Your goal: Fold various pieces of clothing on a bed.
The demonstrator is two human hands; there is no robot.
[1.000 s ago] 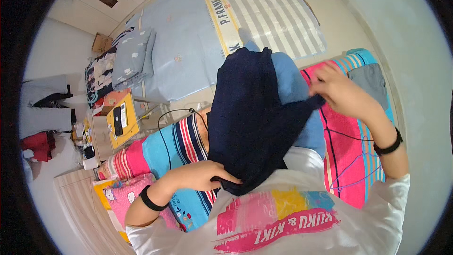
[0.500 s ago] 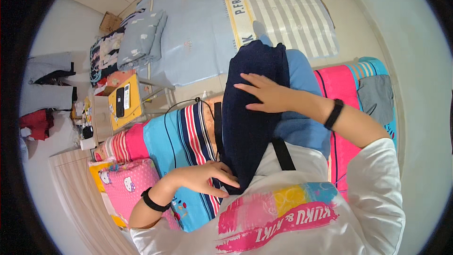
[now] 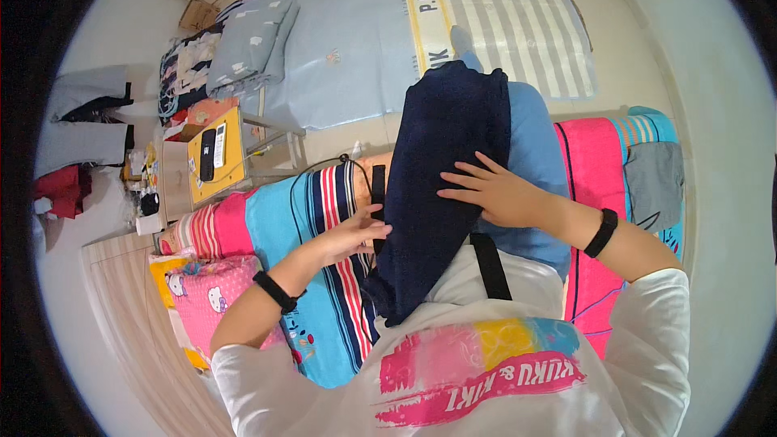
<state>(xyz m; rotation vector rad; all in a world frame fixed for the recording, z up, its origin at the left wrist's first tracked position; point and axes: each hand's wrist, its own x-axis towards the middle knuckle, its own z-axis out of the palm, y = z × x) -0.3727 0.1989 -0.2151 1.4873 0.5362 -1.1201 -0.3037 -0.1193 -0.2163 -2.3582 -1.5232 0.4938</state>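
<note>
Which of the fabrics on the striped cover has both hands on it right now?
The navy garment: the right hand lies flat on its front and the left hand touches its left edge. The light blue cloth under it is untouched.

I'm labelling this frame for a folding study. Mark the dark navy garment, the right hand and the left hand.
dark navy garment point(image 3: 441, 125): head view, upper part of the cloth.
right hand point(image 3: 495, 193): head view, back of the hand, flat on the garment.
left hand point(image 3: 352, 236): head view, back of the hand, at the garment's left edge.
</note>
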